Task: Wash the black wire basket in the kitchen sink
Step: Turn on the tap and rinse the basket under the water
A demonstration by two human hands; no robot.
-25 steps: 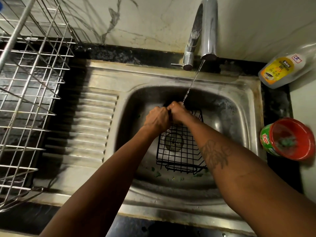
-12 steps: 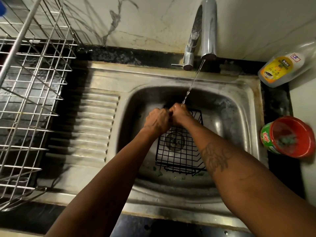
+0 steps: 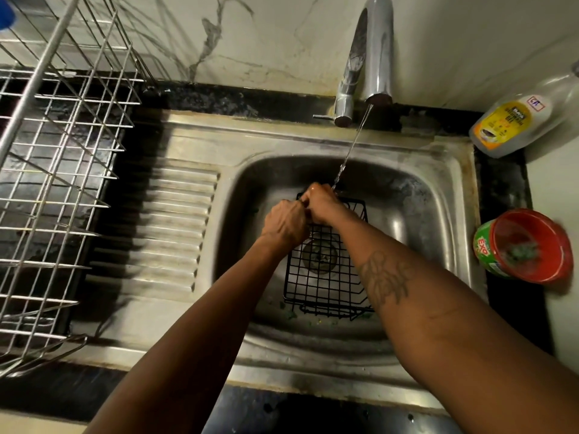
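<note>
The black wire basket (image 3: 322,286) sits in the steel sink (image 3: 416,220), over the drain. My left hand (image 3: 285,222) and my right hand (image 3: 319,203) are both closed on the basket's far top edge, knuckles touching. A thin stream of water falls from the chrome tap (image 3: 372,54) onto my right hand. My right forearm, with a tattoo, hides the basket's right side.
A metal dish rack (image 3: 53,170) stands on the counter at the left. A ribbed drainboard (image 3: 169,233) lies between it and the bowl. A dish-soap bottle (image 3: 513,123) lies at the back right. A red tub with a green scrubber (image 3: 526,245) stands right of the sink.
My hands have stayed on the basket's far edge and shifted slightly toward the tap. The basket has barely moved. Water keeps running.
</note>
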